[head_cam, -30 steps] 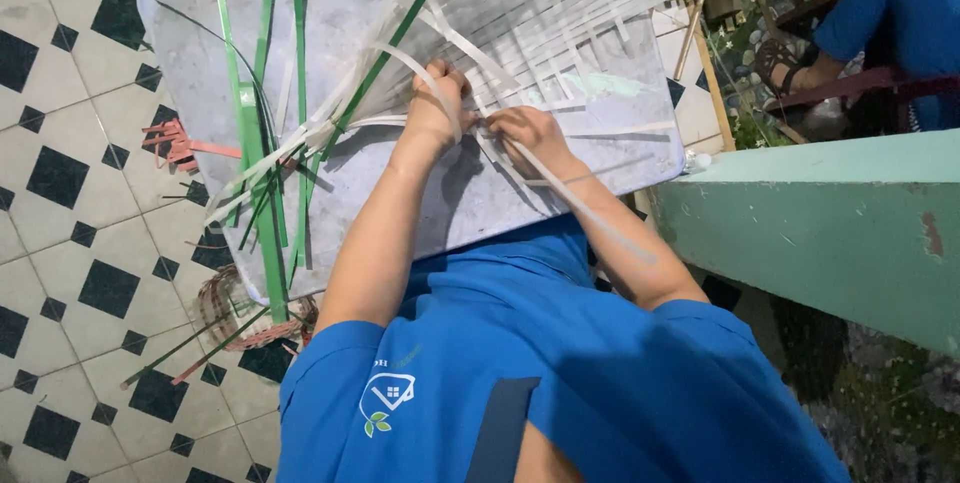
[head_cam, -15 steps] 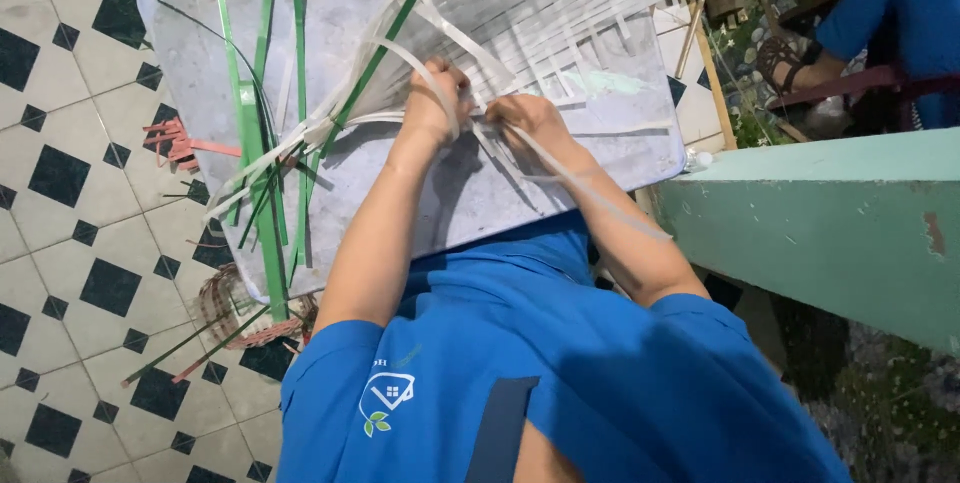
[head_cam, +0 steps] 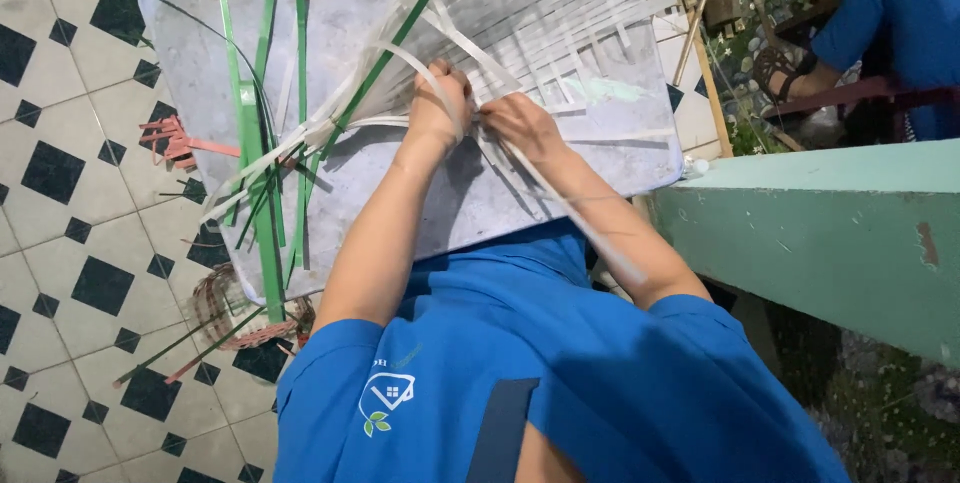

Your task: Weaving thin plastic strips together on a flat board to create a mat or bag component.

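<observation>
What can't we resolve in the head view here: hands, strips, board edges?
- Fingertips of left hand and right hand, head view: curled under among the white flat weaving strips, so the exact grip is unreadable.
- Grey flat work board: near edge hidden by the blue shirt; top cut off by the frame.
- Green flat strips: upper ends leave the frame.
- Woven pinkish piece on the tiled floor: partly under the board.

you're in a home-style craft workspace on a tiled porch: black-and-white floor tiles (head_cam: 60,243) left of your fingers (head_cam: 455,93), a grey work board (head_cam: 520,193) under them, loose green strips (head_cam: 262,193), a painted green ledge (head_cam: 830,233) to the right.
</observation>
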